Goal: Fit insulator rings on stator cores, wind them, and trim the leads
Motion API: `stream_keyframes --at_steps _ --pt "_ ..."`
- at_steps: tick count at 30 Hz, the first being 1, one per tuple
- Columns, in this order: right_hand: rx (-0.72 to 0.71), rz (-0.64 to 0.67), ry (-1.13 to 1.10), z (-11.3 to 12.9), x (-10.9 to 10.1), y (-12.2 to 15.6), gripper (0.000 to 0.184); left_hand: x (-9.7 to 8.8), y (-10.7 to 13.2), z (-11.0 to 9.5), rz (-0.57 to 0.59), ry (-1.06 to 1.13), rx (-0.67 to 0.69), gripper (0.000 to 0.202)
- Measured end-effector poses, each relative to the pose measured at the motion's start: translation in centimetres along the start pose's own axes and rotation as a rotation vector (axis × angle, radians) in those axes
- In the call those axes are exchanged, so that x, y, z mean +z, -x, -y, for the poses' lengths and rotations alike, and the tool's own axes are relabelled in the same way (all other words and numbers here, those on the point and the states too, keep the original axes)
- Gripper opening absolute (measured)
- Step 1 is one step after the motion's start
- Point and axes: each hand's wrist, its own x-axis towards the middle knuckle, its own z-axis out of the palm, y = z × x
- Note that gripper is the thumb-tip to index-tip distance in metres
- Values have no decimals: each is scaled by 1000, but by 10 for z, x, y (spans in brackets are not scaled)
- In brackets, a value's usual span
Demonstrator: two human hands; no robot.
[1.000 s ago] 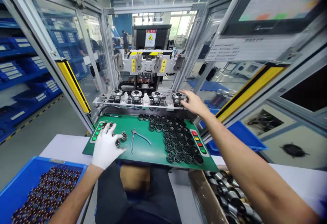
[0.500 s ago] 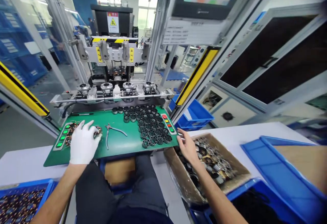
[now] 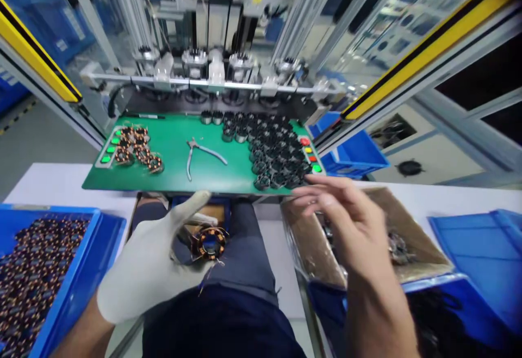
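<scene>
My left hand (image 3: pixel 157 268), in a white glove, is closed around a copper-wound stator coil (image 3: pixel 209 242) held above my lap, with loose wire ends hanging from it. My bare right hand (image 3: pixel 346 222) hovers over the cardboard box of metal parts (image 3: pixel 424 254), fingers loosely spread and blurred, nothing visible in them. Ahead lies the green work mat (image 3: pixel 179 156). A small group of wound coils (image 3: pixel 136 146) sits at its left, cutting pliers (image 3: pixel 199 154) in the middle, and several black ring parts (image 3: pixel 273 143) on the right.
A blue bin of wound coils (image 3: pixel 36 271) stands at my left, and blue bins (image 3: pixel 481 249) at my right and behind the mat (image 3: pixel 350 154). The machine's row of fixtures (image 3: pixel 216 69) runs behind the mat, flanked by yellow light-curtain bars (image 3: pixel 36 53).
My left hand left the coils on the mat and came back to my lap holding one coil. My right hand rose out of the cardboard box. The view tilted downward.
</scene>
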Motion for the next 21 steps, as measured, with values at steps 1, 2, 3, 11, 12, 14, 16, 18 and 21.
stream_keyframes --at_steps 1,2,3,11,12,14,16,18,21 --pt "57 220 -163 13 21 10 44 6 4 3 53 3 16 114" --pt "116 442 -302 22 43 19 57 12 7 7 108 16 27 112" --pt "172 596 -410 27 63 25 71 18 10 11 159 33 28 108" --pt "320 458 -548 16 113 26 53 15 38 22 -225 -56 -126 33" --pt "313 423 -531 18 113 23 55 13 41 19 -255 -89 -119 21" --pt "307 384 -509 24 114 20 56 12 42 12 -243 -177 -77 12" --pt "308 367 -499 28 118 19 56 18 42 12 -208 -260 -41 18" --pt "302 351 -508 29 122 19 54 28 42 20 -173 -271 -45 25" --pt "295 333 -574 22 125 22 52 53 49 47 -60 -135 -159 24"
